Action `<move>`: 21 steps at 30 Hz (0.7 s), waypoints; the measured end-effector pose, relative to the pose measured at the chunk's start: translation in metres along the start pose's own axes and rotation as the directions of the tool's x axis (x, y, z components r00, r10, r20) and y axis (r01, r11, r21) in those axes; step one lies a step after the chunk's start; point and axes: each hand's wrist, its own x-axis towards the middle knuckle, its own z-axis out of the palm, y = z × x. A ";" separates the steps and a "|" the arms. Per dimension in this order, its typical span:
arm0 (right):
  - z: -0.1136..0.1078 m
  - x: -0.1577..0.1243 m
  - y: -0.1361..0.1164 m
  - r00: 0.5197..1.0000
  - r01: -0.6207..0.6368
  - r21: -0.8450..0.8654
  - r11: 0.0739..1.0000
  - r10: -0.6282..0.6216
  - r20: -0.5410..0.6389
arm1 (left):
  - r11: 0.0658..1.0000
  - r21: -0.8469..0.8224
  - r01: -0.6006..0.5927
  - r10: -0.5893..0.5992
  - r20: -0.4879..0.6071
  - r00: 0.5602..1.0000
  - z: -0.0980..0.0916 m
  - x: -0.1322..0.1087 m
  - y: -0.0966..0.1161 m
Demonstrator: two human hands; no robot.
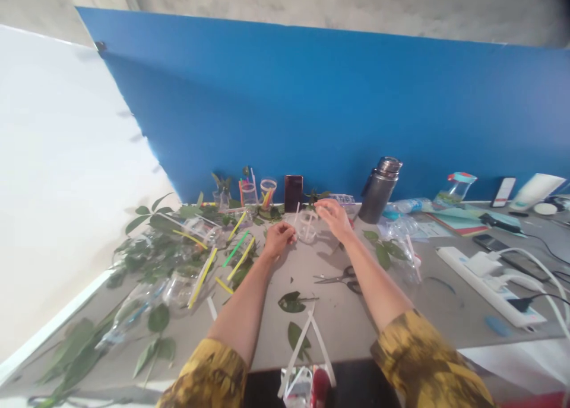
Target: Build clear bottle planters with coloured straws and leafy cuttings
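Observation:
A small clear plastic cup (307, 225) stands on the grey table (338, 313) between my two hands. My left hand (278, 239) is closed in a pinch beside the cup, holding a thin white straw (296, 213) that sticks up. My right hand (333, 217) curls over the cup's right side and touches its rim. Both forearms reach forward from yellow patterned sleeves.
Scissors (341, 277) lie between my arms. Leafy branches (151, 247), clear bottles and yellow and green straws (240, 259) crowd the left. Cups of straws (267, 191), a dark phone (293, 192) and a steel flask (379, 189) stand by the blue wall. A power strip (490, 286) lies right.

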 end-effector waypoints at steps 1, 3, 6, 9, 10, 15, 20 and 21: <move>-0.002 0.003 -0.002 1.000 -0.020 -0.004 1.000 0.020 -0.013 | 1.000 -0.005 0.004 -0.004 -0.010 1.000 0.001 0.001 -0.001; -0.008 0.015 -0.008 0.997 -0.073 -0.034 0.997 0.072 -0.042 | 0.999 -0.029 0.018 -0.019 -0.028 0.999 0.001 0.002 -0.002; -0.014 0.040 -0.029 0.989 -0.147 -0.173 0.974 0.151 0.009 | 0.994 -0.095 0.045 -0.050 -0.054 0.997 -0.001 0.005 -0.001; -0.011 0.064 -0.063 0.951 -0.119 -0.442 0.889 0.230 0.205 | 0.985 -0.163 0.064 -0.077 -0.074 0.994 -0.002 0.007 -0.001; -0.007 0.071 -0.074 0.918 -0.096 -0.543 0.834 0.285 0.274 | 0.982 -0.178 0.068 -0.083 -0.081 0.993 -0.003 0.007 -0.001; 0.024 0.082 -0.107 0.764 0.131 -0.860 0.494 0.502 0.405 | 0.978 -0.197 0.064 -0.090 -0.124 0.988 -0.003 0.011 -0.007; 0.045 0.080 -0.107 0.716 0.296 -0.888 0.351 0.534 0.449 | 0.987 -0.153 0.044 -0.065 -0.133 0.989 -0.002 0.014 -0.012; 0.045 0.079 -0.108 0.711 0.300 -0.884 0.358 0.534 0.457 | 0.989 -0.139 0.042 -0.059 -0.122 0.991 -0.002 0.013 -0.013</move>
